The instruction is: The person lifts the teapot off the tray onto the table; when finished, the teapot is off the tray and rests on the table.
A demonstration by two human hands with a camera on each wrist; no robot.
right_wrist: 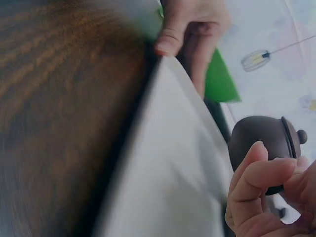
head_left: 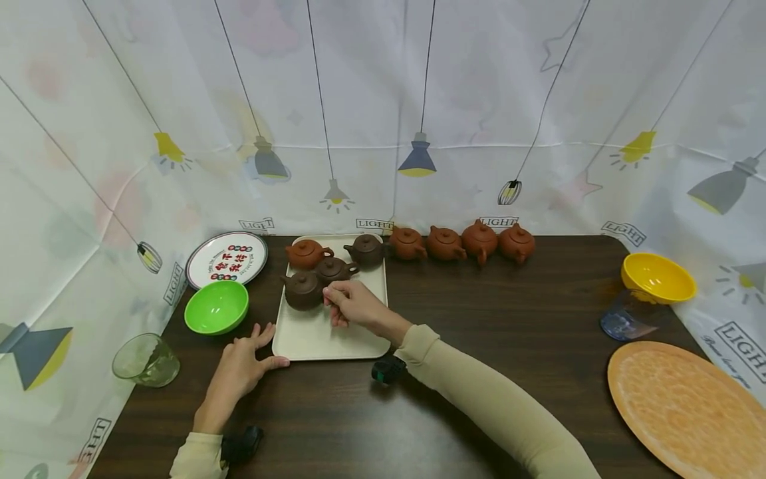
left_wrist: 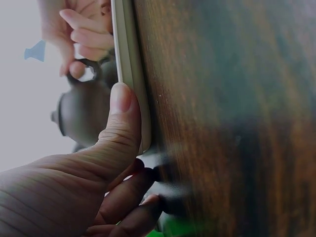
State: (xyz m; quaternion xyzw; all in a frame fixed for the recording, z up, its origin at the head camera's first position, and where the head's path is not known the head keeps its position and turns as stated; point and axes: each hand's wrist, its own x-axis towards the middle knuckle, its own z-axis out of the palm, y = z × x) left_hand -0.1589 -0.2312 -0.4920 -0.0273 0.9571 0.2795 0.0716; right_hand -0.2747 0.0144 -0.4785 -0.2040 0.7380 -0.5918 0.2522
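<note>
In the head view my right hand (head_left: 354,307) pinches the handle of a dark brown teapot (head_left: 302,291) at the left side of a cream tray (head_left: 335,342). The right wrist view shows that dark teapot (right_wrist: 259,140) beside my curled fingers. My left hand (head_left: 242,362) rests at the tray's front left corner, its thumb against the front edge and its fingers spread along the left side. On the tray behind the held pot are another dark teapot (head_left: 335,269), a reddish teapot (head_left: 306,253) and a dark teapot (head_left: 367,251) at the back right.
Several reddish teapots (head_left: 444,243) line the table's back edge right of the tray. A white plate (head_left: 206,256), a green bowl (head_left: 217,307) and a greenish glass (head_left: 146,360) stand at left. At right are a yellow bowl (head_left: 658,278), a bluish glass (head_left: 625,319) and a round tan mat (head_left: 688,399).
</note>
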